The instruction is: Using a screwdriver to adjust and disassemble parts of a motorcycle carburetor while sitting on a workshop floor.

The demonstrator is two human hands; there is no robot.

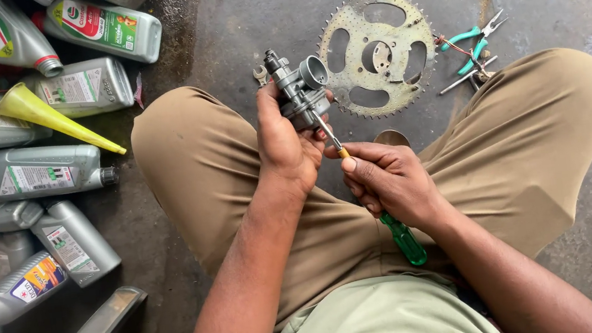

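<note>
Gripping the rigid, seemingly heavy metal carburettor [299,89] by its body above the lap, the left hand [282,142] kept fingers wrapped tight while right hand [388,178] fingers pinched the green-handled screwdriver [396,226], its tip apparently seated.

Left hand [284,145] grips carburetor [299,91]; right hand [388,178] presses green-handled screwdriver [402,236] into it; sprocket [378,53] beyond.
</note>
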